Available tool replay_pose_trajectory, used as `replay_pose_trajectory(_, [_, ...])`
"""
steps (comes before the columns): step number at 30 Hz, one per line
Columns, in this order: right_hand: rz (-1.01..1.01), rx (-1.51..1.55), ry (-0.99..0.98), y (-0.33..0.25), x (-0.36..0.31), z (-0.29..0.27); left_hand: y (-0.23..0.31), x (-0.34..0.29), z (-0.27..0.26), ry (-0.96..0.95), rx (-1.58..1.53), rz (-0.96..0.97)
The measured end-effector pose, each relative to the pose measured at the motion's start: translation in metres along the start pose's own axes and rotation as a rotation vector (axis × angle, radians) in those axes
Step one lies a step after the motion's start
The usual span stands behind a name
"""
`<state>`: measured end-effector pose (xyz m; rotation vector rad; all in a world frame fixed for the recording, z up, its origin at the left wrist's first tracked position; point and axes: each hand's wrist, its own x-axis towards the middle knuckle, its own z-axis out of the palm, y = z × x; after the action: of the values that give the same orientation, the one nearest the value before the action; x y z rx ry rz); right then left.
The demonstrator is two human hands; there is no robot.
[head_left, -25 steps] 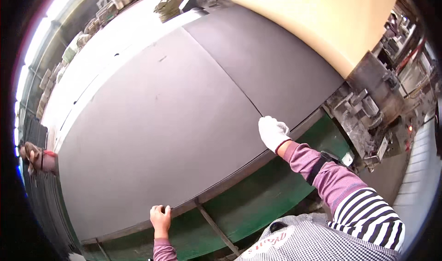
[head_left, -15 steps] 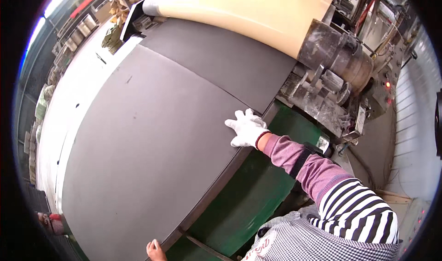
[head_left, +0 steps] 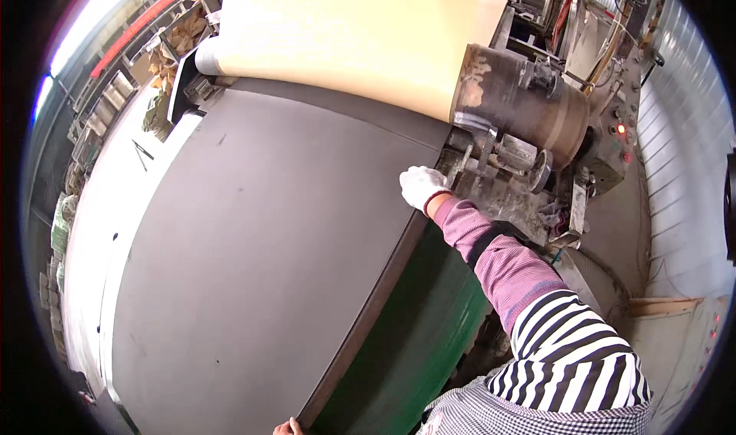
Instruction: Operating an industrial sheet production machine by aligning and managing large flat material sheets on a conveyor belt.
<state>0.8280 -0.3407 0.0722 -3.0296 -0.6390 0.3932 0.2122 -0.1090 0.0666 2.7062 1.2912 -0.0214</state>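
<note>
A large dark grey sheet [head_left: 261, 236] lies on a stack of similar sheets, its far end close to a roller carrying a wide tan sheet [head_left: 345, 36]. My right hand [head_left: 423, 187], in a white glove, rests at the grey sheet's right edge near the roller. Its fingers are curled in, and what they hold, if anything, is hidden. At the bottom of the view my left hand [head_left: 288, 427], bare, touches the sheet's near right edge. Only its fingertips show; the rest is cut off.
Right of the sheet stands a worn metal roller end [head_left: 521, 98] with a gear and a handwheel [head_left: 540, 170]. A control panel with a red light [head_left: 621, 129] is beyond. Green surface [head_left: 414, 328] runs below the stack's right side. Bundled goods line the far left.
The grey sheet has slid away toward the roller, and its far seam now lies nearer the tan sheet. My right hand moved along with it, going from spread fingers to curled.
</note>
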Motion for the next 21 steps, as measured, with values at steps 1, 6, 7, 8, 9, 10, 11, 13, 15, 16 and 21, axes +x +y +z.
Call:
replay_pose_trajectory(1, [-0.039,-0.049,0.112,0.001,-0.002,0.005,0.013,0.004,0.003,0.012,0.017,0.037])
replay_pose_trajectory(6, [-0.467,0.128,0.490,-0.009,-0.064,0.013,0.079,0.029,0.022,-0.030,0.117,0.142])
replay_pose_trajectory(7, [-0.479,0.192,0.469,-0.015,-0.090,0.017,0.094,0.036,0.028,-0.020,0.080,0.064])
replay_pose_trajectory(8, [-0.556,0.216,0.562,-0.022,-0.117,0.023,0.108,0.042,0.033,-0.011,0.041,-0.015])
replay_pose_trajectory(9, [-0.595,0.314,0.504,-0.030,-0.142,0.029,0.121,0.047,0.038,0.035,0.008,0.023])
replay_pose_trajectory(10, [-0.685,0.362,0.538,-0.038,-0.168,0.036,0.132,0.051,0.043,0.070,-0.019,0.050])
replay_pose_trajectory(11, [-0.763,0.398,0.482,-0.046,-0.191,0.043,0.138,0.055,0.047,0.107,-0.093,0.123])
replay_pose_trajectory(13, [-0.879,0.464,0.376,-0.060,-0.234,0.056,0.134,0.060,0.052,-0.015,-0.451,0.106])
replay_pose_trajectory(15, [-0.844,0.555,0.110,-0.061,-0.269,0.064,0.103,0.056,0.054,-0.171,-0.851,0.168])
replay_pose_trajectory(16, [-0.775,0.597,-0.097,-0.057,-0.285,0.066,0.079,0.053,0.054,-0.141,-0.480,0.374])
replay_pose_trajectory(21, [-0.790,0.490,-0.207,-0.024,-0.339,0.066,-0.067,-0.003,0.034,-0.217,0.125,-0.008])
